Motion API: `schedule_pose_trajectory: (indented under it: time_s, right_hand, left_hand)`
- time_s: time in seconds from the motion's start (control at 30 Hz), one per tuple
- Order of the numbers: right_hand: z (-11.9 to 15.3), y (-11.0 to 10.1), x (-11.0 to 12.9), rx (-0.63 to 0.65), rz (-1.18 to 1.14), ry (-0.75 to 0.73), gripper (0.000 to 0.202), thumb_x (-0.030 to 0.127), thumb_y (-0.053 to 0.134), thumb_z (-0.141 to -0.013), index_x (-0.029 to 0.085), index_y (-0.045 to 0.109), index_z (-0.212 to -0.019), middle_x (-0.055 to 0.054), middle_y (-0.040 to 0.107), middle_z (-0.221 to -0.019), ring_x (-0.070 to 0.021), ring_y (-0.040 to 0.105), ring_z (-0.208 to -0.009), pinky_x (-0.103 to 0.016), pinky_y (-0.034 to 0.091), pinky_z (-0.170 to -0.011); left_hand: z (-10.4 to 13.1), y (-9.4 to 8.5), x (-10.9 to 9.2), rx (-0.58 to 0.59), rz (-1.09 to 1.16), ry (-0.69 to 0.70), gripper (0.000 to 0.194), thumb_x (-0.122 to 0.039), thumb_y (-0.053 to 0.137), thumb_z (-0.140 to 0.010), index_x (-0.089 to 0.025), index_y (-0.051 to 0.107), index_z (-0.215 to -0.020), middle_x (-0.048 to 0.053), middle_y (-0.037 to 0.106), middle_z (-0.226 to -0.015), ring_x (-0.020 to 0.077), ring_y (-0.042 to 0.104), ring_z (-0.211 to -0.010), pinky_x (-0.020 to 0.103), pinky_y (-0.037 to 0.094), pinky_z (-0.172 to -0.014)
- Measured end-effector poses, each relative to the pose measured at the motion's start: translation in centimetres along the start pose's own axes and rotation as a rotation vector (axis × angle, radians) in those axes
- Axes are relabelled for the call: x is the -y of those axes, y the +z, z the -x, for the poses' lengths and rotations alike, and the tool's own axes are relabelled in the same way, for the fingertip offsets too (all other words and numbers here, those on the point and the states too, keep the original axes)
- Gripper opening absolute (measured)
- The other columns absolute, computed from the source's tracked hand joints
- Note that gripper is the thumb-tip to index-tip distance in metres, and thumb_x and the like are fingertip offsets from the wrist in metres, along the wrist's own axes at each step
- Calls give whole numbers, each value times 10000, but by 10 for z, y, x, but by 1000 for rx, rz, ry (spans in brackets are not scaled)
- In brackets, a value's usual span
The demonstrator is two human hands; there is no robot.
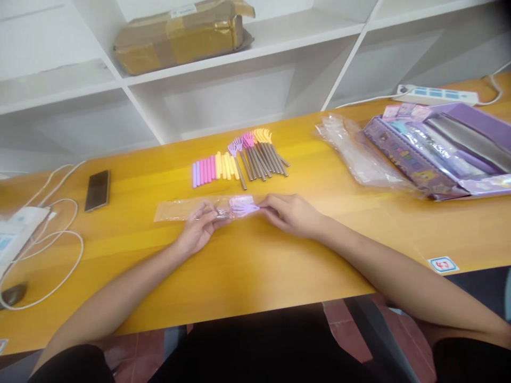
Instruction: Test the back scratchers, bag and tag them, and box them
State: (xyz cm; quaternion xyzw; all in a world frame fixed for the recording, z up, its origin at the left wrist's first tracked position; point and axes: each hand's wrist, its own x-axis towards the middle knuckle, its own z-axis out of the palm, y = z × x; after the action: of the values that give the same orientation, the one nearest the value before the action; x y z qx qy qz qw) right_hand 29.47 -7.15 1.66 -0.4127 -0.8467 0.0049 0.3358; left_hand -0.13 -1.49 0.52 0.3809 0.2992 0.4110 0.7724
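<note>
Between my hands is a long clear plastic bag [171, 210] with a lilac claw-shaped back scratcher head [244, 209] at its right end. My left hand [200, 226] is closed around the bag and a shiny stretch near the head. With thumb and forefinger, my right hand [293, 214] pinches at the head's right end; whether it grips the bag's edge or the claw itself I cannot tell. Just beyond lie several back scratchers [259, 154] with metal rods and lilac, pink and yellow claws. Beside them is a row of lilac, pink and yellow handle sleeves [211, 169].
Clear plastic bags [351, 151] lie to the right, against an open purple box [423, 154] of packaged items. A phone [97, 190], white cables [80, 234] and a dark mouse [14, 294] occupy the left. Behind are a power strip [437, 94] and shelving holding a taped carton [179, 37].
</note>
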Motion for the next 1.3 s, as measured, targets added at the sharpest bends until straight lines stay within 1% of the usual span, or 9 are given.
schedule_pose_trajectory:
  time_s: [0.3, 0.43, 0.57, 0.67, 0.77, 0.87, 0.97, 1.17, 1.3]
  right_hand:
    - [3, 2, -6, -4, -22, 9, 155, 271, 541, -1096, 184, 667, -1118, -68, 787, -946, -161, 713, -738, -263, 490, -660]
    - [1, -1, -4, 8, -205, 130, 190, 319, 570, -1088, 185, 677, -1169, -72, 779, -1013, -137, 665, -700, -257, 499, -657]
    - [-4, -4, 9, 3, -400, 228, 570, 499, 784, -964, 194, 614, -1414, -106, 754, -1211, -117, 603, -663, -259, 513, -619]
    - [-5, -2, 23, -46, -411, 121, 416, 442, 776, -986, 181, 676, -1294, -90, 760, -1105, -125, 638, -720, -251, 523, -648]
    - [-2, -1, 30, -122, -244, -73, 122, 248, 631, -1076, 180, 721, -1124, -79, 757, -1018, -141, 706, -856, -236, 524, -688]
    - [2, -6, 32, -113, 18, -246, 215, 135, 538, -1091, 189, 737, -1152, -67, 763, -1040, -132, 705, -853, -238, 496, -655]
    - [2, -10, 32, -70, 63, -244, 230, 149, 528, -1102, 202, 740, -1172, -35, 764, -1006, -115, 687, -797, -244, 489, -639]
    - [-1, -12, 34, -52, 62, -195, 222, 240, 509, -1135, 202, 725, -1097, -3, 742, -887, -98, 643, -691, -264, 455, -597]
    - [0, -12, 29, 4, 106, -197, 299, 229, 426, -1157, 197, 722, -1134, -23, 766, -971, -101, 680, -755, -258, 479, -635]
  left_hand:
    - [-1, 3, -2, -36, 31, -49, 276, -137, 884, -788, -179, 638, -904, -28, 733, -883, 172, 775, -920, 369, 669, -924]
    - [0, 2, -1, -11, 19, -38, 256, -122, 873, -798, -189, 658, -920, -12, 769, -977, 170, 767, -943, 343, 651, -898]
    - [1, -1, 3, 133, -118, -21, 198, -205, 879, -845, -184, 702, -931, 60, 801, -1057, 203, 764, -985, 363, 606, -944]
    - [-1, -4, 6, 257, -235, 74, 231, -240, 907, -831, -164, 690, -811, 94, 786, -1102, 227, 741, -1072, 357, 574, -974]
    - [-3, -6, 6, 284, -280, 101, 251, -223, 927, -807, -189, 744, -975, 86, 743, -1242, 158, 709, -967, 271, 559, -853]
    - [-3, -5, 5, 339, -223, 10, 649, -273, 989, -731, -295, 694, -1309, 79, 696, -1347, 104, 656, -798, 233, 534, -711]
    - [0, -3, 4, 415, -134, -73, 915, -359, 1060, -596, -362, 625, -1402, 101, 645, -1458, 149, 686, -866, 279, 582, -738]
    - [4, -2, -1, 388, -154, -75, 488, -315, 1012, -677, -245, 767, -1092, 98, 587, -1513, 174, 684, -998, 309, 613, -844]
    - [4, -3, -6, 373, -85, -85, 679, -441, 1042, -610, -239, 772, -1198, 122, 631, -1433, 216, 683, -1054, 337, 608, -890]
